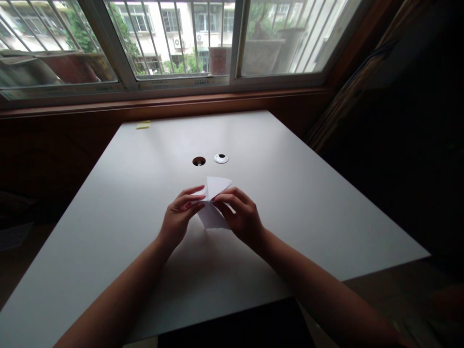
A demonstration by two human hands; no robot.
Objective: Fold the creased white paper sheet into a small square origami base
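Observation:
A folded piece of white paper [214, 189] is held just above the middle of the white table [290, 193]. My left hand [179, 218] pinches its left side with thumb and fingers. My right hand [241, 215] grips its right side, fingers curled over the fold. A pointed flap of the paper sticks up beyond my fingertips, and its lower part hangs between my hands.
A round cable hole [199, 161] and its white cap [221, 158] lie beyond the paper. A yellow sticky note pad [143, 124] sits at the far left corner. A barred window [174, 43] runs along the far wall. Dark floor lies on both sides of the table.

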